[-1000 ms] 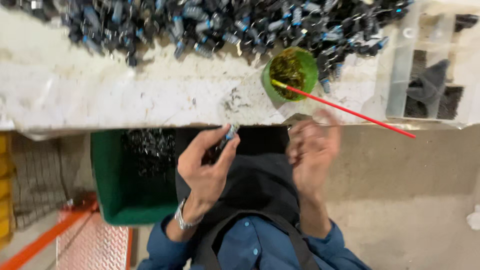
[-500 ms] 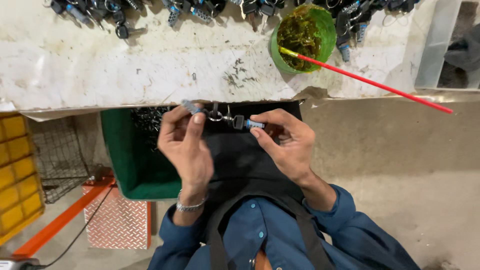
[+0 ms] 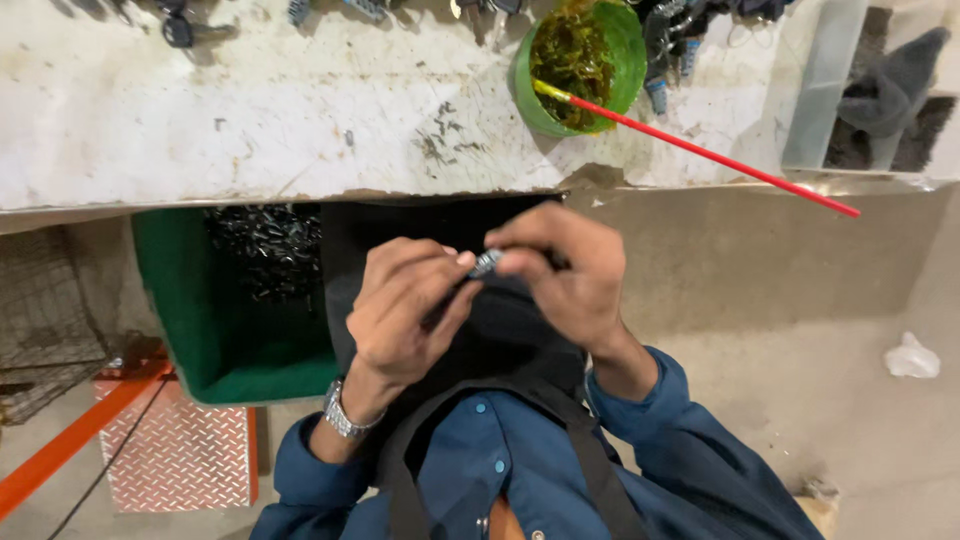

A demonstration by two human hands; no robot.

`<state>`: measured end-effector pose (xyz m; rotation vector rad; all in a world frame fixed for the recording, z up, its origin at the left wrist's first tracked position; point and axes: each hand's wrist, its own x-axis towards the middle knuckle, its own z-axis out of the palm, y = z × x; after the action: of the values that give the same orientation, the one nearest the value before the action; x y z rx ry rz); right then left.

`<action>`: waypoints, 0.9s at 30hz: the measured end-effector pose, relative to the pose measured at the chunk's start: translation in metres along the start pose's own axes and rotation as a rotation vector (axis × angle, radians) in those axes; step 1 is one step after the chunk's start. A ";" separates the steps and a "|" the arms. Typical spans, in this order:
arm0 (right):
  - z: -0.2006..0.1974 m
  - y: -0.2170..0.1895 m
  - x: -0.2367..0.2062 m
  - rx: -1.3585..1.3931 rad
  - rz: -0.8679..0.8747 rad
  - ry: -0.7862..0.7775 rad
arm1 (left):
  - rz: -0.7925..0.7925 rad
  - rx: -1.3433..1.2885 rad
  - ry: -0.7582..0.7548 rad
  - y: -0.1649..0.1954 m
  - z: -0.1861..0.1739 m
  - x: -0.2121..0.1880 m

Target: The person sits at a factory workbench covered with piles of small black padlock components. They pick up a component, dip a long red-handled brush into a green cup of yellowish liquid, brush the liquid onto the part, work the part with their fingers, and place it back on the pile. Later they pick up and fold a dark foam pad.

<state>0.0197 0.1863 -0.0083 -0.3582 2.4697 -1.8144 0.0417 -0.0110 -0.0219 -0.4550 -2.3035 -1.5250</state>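
My left hand [image 3: 405, 310] and my right hand [image 3: 560, 275] meet over my lap, below the edge of the white worktable [image 3: 250, 120]. Both pinch one small grey metal part [image 3: 486, 263] between their fingertips; most of it is hidden by the fingers. A metal watch sits on my left wrist. I wear a blue shirt and a black apron [image 3: 500, 340].
A green bin [image 3: 215, 340] with small dark metal parts stands under the table at my left. On the table stand a green cup [image 3: 580, 65] of brownish grease with a red stick [image 3: 700, 150], several keyed parts along the far edge, and a clear tray [image 3: 830, 90].
My hands have come closer together, from apart to fingertips touching on the small part. The view has moved nearer to the table.
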 end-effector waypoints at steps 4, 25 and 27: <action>0.006 0.007 0.014 -0.505 -0.026 0.037 | -0.194 -0.055 0.065 -0.008 0.002 -0.012; 0.017 0.015 0.025 -0.852 -0.115 -0.021 | -0.261 -0.027 0.111 -0.004 0.004 0.015; 0.016 0.018 0.021 -0.730 -0.203 0.112 | -0.205 0.027 0.085 -0.004 0.004 0.017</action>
<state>-0.0002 0.1718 -0.0279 -0.5595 3.2015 -0.9166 0.0247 -0.0075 -0.0193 -0.1466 -2.3605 -1.5702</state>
